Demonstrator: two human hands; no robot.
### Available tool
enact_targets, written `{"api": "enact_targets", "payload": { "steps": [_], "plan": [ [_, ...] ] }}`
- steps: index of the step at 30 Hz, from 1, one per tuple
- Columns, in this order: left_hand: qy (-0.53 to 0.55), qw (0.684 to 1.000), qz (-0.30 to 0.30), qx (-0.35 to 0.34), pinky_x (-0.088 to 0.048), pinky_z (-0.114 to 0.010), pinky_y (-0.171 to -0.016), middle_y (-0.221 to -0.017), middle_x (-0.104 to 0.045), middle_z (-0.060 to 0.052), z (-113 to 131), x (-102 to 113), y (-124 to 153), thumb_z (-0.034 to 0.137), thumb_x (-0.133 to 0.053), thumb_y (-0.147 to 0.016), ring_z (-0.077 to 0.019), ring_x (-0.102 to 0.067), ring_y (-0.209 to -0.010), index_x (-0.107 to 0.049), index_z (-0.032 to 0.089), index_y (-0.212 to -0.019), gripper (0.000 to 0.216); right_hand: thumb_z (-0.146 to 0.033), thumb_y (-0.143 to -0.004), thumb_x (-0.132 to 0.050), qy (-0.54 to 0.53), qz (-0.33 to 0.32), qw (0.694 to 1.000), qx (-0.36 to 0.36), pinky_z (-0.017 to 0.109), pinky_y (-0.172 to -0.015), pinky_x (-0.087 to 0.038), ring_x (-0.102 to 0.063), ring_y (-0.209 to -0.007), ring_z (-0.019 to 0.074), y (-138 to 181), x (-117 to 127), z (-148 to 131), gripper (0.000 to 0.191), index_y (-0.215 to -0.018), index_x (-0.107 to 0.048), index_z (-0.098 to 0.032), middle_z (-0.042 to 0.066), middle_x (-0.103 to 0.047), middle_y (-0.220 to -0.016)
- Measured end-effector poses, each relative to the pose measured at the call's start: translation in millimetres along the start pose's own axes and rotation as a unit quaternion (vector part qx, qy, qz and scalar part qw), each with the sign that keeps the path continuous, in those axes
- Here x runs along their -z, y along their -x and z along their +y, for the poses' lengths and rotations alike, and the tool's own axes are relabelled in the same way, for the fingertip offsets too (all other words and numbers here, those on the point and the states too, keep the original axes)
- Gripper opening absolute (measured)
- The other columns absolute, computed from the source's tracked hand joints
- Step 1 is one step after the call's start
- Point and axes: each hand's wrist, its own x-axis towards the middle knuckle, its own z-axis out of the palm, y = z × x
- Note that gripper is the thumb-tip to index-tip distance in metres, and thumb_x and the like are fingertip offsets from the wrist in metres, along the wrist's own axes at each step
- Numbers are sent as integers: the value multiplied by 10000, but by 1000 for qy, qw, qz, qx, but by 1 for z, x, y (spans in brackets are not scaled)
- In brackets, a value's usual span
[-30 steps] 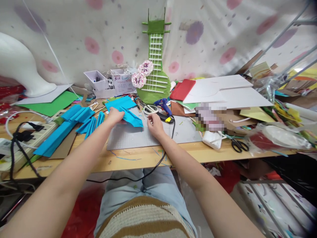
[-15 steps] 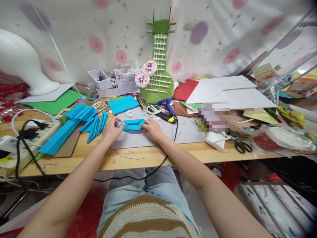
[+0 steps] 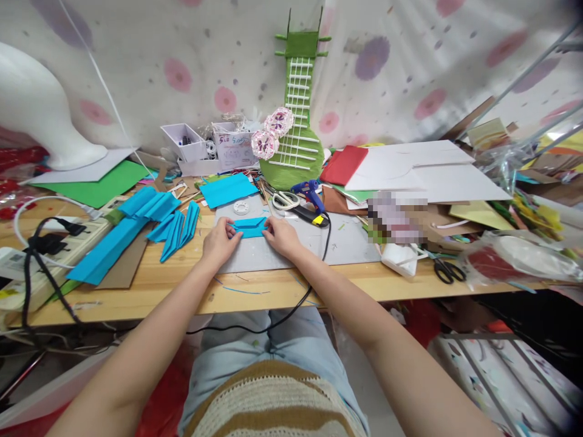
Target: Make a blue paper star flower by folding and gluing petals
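A small folded piece of blue paper (image 3: 249,226) lies on a grey cutting mat (image 3: 337,243) on the wooden table. My left hand (image 3: 220,241) pinches its left end and my right hand (image 3: 281,235) pinches its right end, with the fingers of both closed on the paper. A flat blue sheet (image 3: 226,189) and a roll of tape (image 3: 241,207) lie just behind it. Several pleated blue paper pieces (image 3: 175,226) sit to the left of my left hand.
A blue glue gun (image 3: 311,196) and white-handled scissors (image 3: 285,199) lie behind my right hand, the gun's black cord (image 3: 324,235) running off the table edge. A green cardboard guitar (image 3: 295,115) leans on the wall. Black scissors (image 3: 447,271), a power strip (image 3: 54,249) and paper stacks (image 3: 423,170) crowd the sides.
My left hand drew the blue paper from the back of the mat toward me. Both hands now grip its ends, and the piece looks narrower and more tightly folded.
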Motion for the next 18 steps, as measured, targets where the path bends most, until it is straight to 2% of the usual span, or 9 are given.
{"api": "enact_targets", "payload": {
  "steps": [6,13,18],
  "plan": [
    [17,1000,16,14,-373,-247,-619,-731,-599,36,-2,-2,0,271,-571,-742,-133,-565,-678,-484,222,-915,200,-290,-853,-511,53,-10,998,17,281,-724,-348,-528,-832,181,0,-2,-4,125,-877,-578,-188,41,-640,-867],
    [43,999,22,26,-377,-252,-617,-737,-604,26,-5,-4,-3,304,-574,-740,-136,-561,-673,-491,215,-897,198,-308,-895,-444,118,-11,993,-6,316,-759,-354,-532,-884,222,-3,-9,-6,198,-937,-561,-154,104,-634,-969],
    [80,997,2,7,-384,-252,-618,-720,-606,22,-12,-3,-5,304,-573,-732,-132,-547,-651,-523,214,-862,166,-293,-900,-435,118,-27,992,29,310,-788,-348,-521,-910,216,-5,-10,-1,191,-945,-558,-154,97,-626,-979]
  ]
}}
